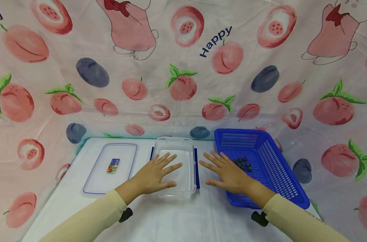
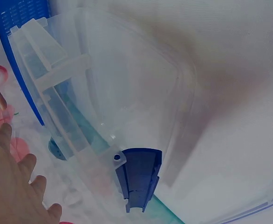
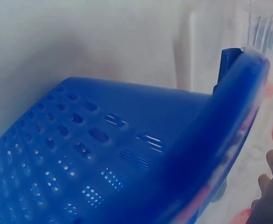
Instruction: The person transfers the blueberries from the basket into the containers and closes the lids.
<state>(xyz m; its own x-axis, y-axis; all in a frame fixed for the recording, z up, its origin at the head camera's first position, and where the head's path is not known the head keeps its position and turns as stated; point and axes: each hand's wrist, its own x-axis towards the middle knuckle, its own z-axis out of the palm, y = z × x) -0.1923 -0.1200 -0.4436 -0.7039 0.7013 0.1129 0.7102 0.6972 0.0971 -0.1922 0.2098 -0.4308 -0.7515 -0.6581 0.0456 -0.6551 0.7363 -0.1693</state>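
My left hand (image 1: 156, 173) is spread over the clear plastic container (image 1: 187, 181), fingers straight and holding nothing. My right hand (image 1: 227, 171), also with fingers spread and nothing in it, hovers over the left side of the blue plastic basket (image 1: 283, 171). Inside the basket lie several small dark blueberries (image 1: 249, 168), partly hidden behind the right hand. The container has blue side latches (image 1: 196, 168) hanging outward. Its left wall shows large in the left wrist view, with a blue latch (image 2: 139, 175). In the right wrist view the basket (image 3: 141, 98) fills the foreground.
A clear lid (image 1: 94, 181) with a blue rim and a small printed label (image 1: 113, 166) lies flat left of the container. All stand on a white-covered table (image 1: 177, 222). Behind hangs a pink cloth (image 1: 159, 127) printed with fruit and rabbits.
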